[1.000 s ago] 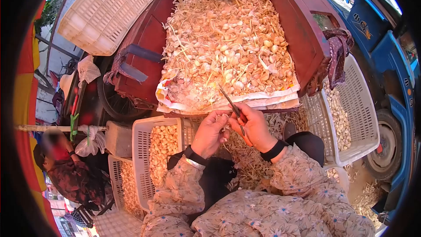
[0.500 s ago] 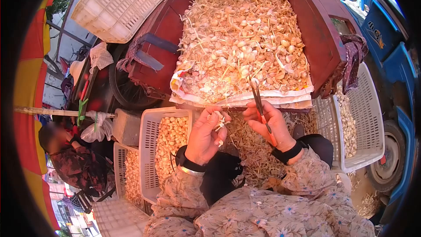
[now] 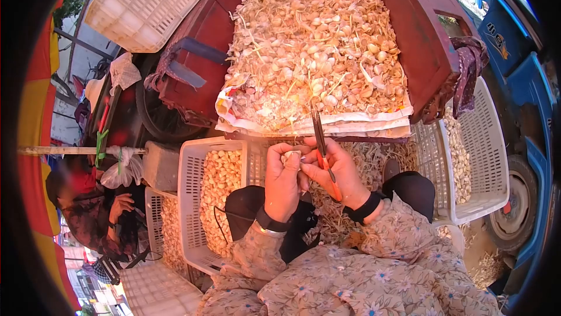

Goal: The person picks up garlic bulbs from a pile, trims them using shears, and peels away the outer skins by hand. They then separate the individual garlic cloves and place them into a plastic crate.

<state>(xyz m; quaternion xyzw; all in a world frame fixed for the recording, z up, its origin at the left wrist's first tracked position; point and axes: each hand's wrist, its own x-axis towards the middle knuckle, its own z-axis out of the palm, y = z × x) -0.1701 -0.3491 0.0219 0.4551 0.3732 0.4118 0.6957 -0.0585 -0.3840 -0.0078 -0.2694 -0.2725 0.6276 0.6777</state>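
My left hand (image 3: 283, 184) is closed around a pale piece of garlic (image 3: 290, 156), mostly hidden by the fingers. Close beside it, my right hand (image 3: 340, 177) grips a pair of scissors (image 3: 319, 135) with dark blades and orange-red handles. The blades point up and away, toward the cart. The fingertips of both hands meet or nearly meet at the garlic. Just beyond them, a heap of garlic cloves and dry skins (image 3: 321, 53) lies on a white sheet (image 3: 350, 126) in the red cart (image 3: 421, 41).
A white crate (image 3: 188, 199) of cloves (image 3: 222, 184) stands left of my knees, another (image 3: 485, 158) at right. Dry peelings (image 3: 365, 170) cover the ground between my legs. Another person (image 3: 96, 216) sits at far left. A blue vehicle (image 3: 520, 99) is at right.
Both hands have come together; the right hand moved left with the scissors. The garlic in my left hand is now more covered. The other person's hand has come into sight.
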